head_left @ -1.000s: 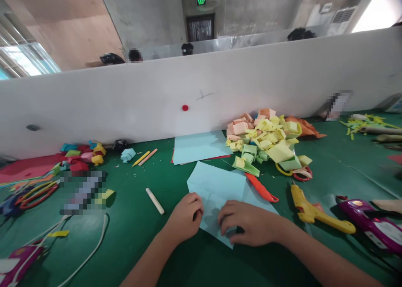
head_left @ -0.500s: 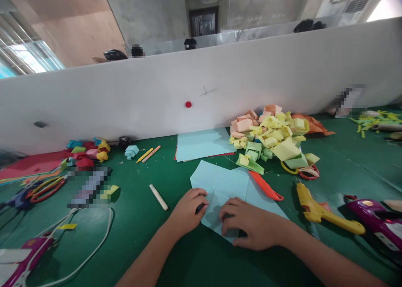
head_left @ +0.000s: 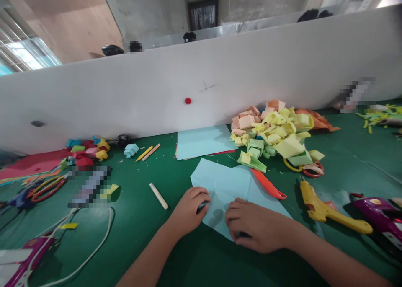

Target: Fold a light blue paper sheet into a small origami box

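A light blue sheet of paper [head_left: 224, 179] with faint crease lines lies in front of me on the green table. My left hand [head_left: 190, 209] is at its left edge, with fingers curled onto the paper and the thumb mostly hidden. At the lower right edge, my right hand [head_left: 259, 226] has its fingers bent and close together on the paper, thumb tucked under. Another light blue part [head_left: 266, 197] spreads to the right, partly beneath my right hand; whether it is a separate sheet I cannot tell. An orange-red tapered object [head_left: 269, 184] lies over its top edge.
A yellow glue gun [head_left: 329, 213] lies right, near a purple device [head_left: 378, 215]. Folded paper pieces [head_left: 276, 132] are heaped behind. A paper stack [head_left: 205, 141] sits by the white partition [head_left: 141, 94]. Left are a white stick [head_left: 158, 196], scissors [head_left: 48, 188] and a looped white cable [head_left: 108, 228].
My right hand has shifted slightly right and down, and its fingers have drawn closer together. My left hand stays at the paper's left edge. The camera view has shifted a little.
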Action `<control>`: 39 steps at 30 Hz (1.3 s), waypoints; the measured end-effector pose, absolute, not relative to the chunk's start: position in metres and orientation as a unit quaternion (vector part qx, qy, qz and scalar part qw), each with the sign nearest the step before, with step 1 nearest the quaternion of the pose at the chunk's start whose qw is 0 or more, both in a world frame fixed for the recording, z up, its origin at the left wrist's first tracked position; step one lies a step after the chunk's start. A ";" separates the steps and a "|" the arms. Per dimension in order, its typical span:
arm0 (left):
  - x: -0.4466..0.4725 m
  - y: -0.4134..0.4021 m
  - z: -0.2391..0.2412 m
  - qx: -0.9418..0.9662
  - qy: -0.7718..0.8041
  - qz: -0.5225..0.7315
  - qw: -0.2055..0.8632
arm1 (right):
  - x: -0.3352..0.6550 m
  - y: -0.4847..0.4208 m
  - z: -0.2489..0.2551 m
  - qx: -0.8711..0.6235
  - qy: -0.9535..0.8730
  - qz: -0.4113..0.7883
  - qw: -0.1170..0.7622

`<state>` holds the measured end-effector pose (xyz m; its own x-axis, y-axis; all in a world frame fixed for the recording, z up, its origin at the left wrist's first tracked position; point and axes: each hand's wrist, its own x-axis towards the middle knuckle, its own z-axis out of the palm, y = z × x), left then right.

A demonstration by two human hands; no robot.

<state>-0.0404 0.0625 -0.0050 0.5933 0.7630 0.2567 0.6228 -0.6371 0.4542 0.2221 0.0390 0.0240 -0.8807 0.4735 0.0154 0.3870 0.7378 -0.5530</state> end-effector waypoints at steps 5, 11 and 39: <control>-0.038 0.063 -0.003 0.876 0.410 0.203 0.153 | 0.229 0.043 0.026 -0.269 -0.917 0.278 0.097; -0.039 0.066 -0.005 0.875 0.416 0.189 0.162 | 0.228 0.046 0.023 -0.349 -0.897 0.251 0.099; -0.046 0.066 0.006 0.916 0.314 0.108 0.225 | 0.204 0.066 -0.008 -0.547 -0.792 0.249 0.105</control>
